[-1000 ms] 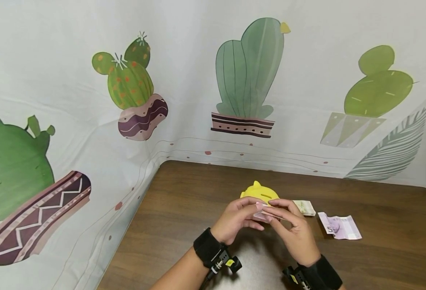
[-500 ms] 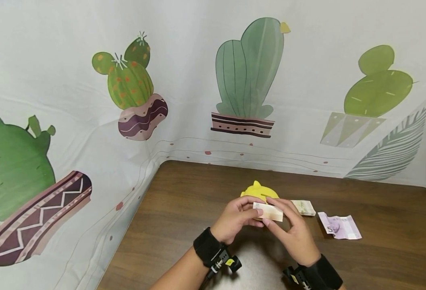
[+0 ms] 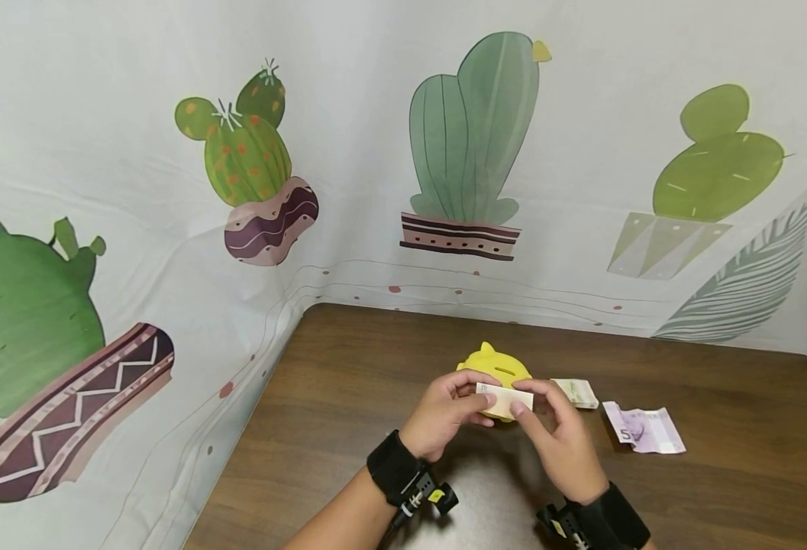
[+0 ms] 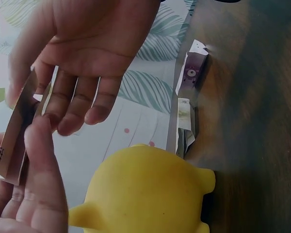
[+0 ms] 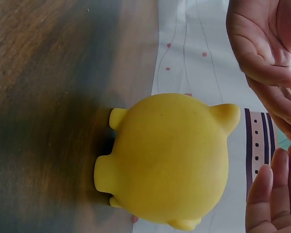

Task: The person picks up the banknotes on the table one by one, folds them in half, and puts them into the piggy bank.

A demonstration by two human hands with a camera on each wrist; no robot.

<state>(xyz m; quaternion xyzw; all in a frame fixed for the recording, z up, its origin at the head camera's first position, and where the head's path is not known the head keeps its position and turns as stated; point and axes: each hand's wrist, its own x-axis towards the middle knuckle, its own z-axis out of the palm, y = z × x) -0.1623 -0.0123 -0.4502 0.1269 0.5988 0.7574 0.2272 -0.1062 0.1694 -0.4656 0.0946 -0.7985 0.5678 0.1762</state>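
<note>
Holding 1 folded banknote (image 3: 504,398), pinched between our left hand (image 3: 444,415) and right hand (image 3: 563,441), just above the yellow piggy bank (image 3: 495,369); not inserted yet, we judge; 2 banknotes (image 3: 643,431) are waiting on the table (image 3: 753,473).

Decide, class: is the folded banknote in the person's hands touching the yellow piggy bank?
Cannot tell. In the head view the folded banknote overlaps the yellow piggy bank; the left wrist view shows it left of the bank, its lower end cropped.
</note>
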